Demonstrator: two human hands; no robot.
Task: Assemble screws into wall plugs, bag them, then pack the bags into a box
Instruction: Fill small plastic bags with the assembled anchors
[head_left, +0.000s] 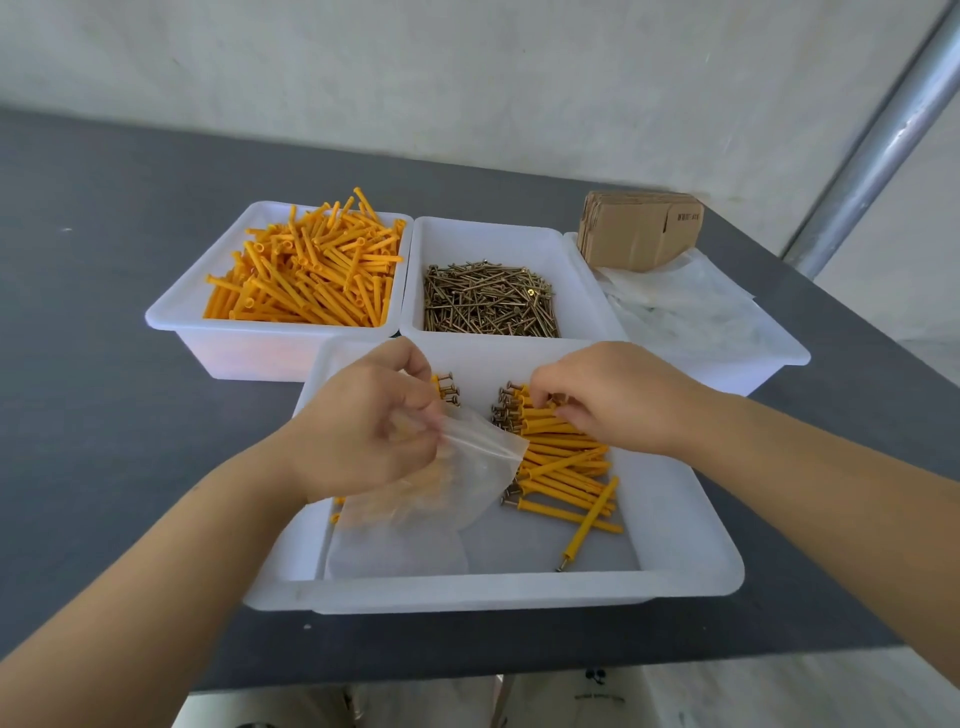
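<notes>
Bagging stage. Under your hands, the near tray (691, 577) holds a pile of assembled plugs (563, 462). Your left hand (363, 431) pinches a clear bag (467, 467) with some plugs inside; your right hand (618, 397) grips plugs in the pile. Beyond your right hand, flat cartons (636, 234) lie unfolded, print unreadable. Boxing not begun.

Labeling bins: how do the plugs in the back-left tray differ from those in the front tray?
Back-left tray plugs are bare, with no screws; front tray plugs have screw heads sticking out. The back pile is larger and jumbled; the front ones lie mostly parallel. Both are orange, in white trays.
</notes>
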